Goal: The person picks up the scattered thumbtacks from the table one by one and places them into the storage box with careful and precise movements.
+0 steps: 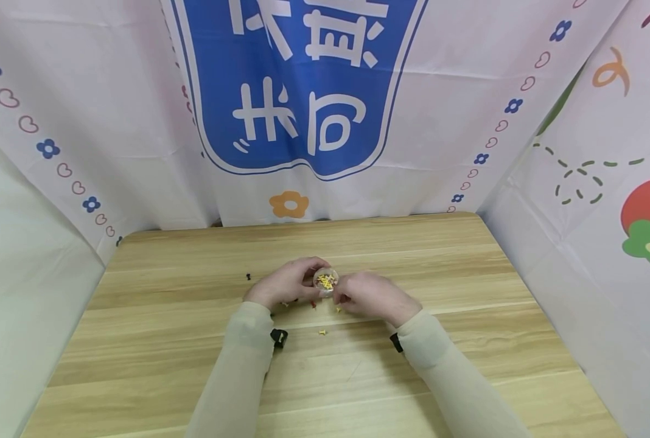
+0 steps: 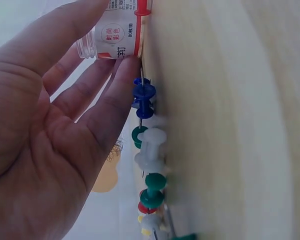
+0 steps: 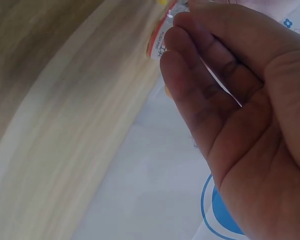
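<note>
A small clear jar (image 2: pixel 112 37) with a printed label stands on the table, with several push pins (image 1: pixel 325 281), mostly yellow, inside. My left hand (image 1: pixel 288 283) holds it from the left between thumb and fingers. At the jar's right side is my right hand (image 1: pixel 373 296), fingers bent and bunched close to the rim; I cannot tell whether they pinch a pin. Loose pins lie around: a red push pin (image 1: pixel 313 304) and a yellow push pin (image 1: pixel 338 309) in front of the jar. The left wrist view shows blue (image 2: pixel 144 100), white (image 2: pixel 152 147) and green push pins (image 2: pixel 153 187) beside the left hand.
Another yellow push pin (image 1: pixel 322 332) lies nearer the front, and a dark push pin (image 1: pixel 249 277) is left of the left hand. The wooden table (image 1: pixel 440 255) ends at a printed cloth backdrop (image 1: pixel 237 194), with cloth walls at both sides.
</note>
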`<move>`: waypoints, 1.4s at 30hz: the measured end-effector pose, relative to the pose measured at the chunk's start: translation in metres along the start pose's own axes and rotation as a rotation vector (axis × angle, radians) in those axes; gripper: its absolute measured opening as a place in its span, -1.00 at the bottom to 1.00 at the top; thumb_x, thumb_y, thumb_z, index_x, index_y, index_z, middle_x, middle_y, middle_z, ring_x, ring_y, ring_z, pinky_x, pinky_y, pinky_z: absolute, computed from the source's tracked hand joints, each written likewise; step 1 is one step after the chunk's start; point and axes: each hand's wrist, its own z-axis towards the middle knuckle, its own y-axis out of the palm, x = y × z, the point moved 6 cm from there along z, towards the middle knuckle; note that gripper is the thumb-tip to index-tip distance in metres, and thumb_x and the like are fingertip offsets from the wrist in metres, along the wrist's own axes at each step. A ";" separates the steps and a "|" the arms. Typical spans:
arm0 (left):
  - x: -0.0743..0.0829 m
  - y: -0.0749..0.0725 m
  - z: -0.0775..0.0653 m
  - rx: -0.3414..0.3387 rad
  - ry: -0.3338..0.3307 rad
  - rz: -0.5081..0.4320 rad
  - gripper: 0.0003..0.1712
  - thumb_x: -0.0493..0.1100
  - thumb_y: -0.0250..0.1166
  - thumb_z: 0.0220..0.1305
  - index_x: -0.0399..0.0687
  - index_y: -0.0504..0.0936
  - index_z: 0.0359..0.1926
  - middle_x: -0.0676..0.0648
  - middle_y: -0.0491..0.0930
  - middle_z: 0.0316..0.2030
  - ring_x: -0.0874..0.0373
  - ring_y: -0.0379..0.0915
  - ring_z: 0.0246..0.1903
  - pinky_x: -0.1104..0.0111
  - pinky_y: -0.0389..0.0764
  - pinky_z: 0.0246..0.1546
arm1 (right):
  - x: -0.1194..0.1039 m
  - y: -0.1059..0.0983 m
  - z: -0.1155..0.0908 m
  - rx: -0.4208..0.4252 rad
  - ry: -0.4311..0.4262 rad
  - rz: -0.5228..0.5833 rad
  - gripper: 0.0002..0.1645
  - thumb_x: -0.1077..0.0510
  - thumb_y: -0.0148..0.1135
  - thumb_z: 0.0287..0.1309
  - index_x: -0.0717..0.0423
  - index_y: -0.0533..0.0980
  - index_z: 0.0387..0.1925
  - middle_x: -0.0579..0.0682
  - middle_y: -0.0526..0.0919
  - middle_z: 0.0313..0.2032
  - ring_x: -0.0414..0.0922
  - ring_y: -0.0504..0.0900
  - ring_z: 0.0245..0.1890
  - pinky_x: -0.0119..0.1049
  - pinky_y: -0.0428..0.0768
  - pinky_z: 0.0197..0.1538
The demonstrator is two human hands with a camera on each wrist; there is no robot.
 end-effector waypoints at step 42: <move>-0.001 0.001 0.002 -0.012 0.012 -0.015 -0.35 -0.01 0.52 0.23 0.12 0.54 0.32 0.08 0.61 0.19 0.12 0.49 0.23 0.13 0.49 0.24 | -0.001 -0.007 0.007 0.166 0.044 -0.145 -0.91 0.14 0.31 0.37 -0.06 0.71 -0.18 -0.15 0.70 -0.19 -0.19 0.63 -0.20 -0.34 0.65 -0.20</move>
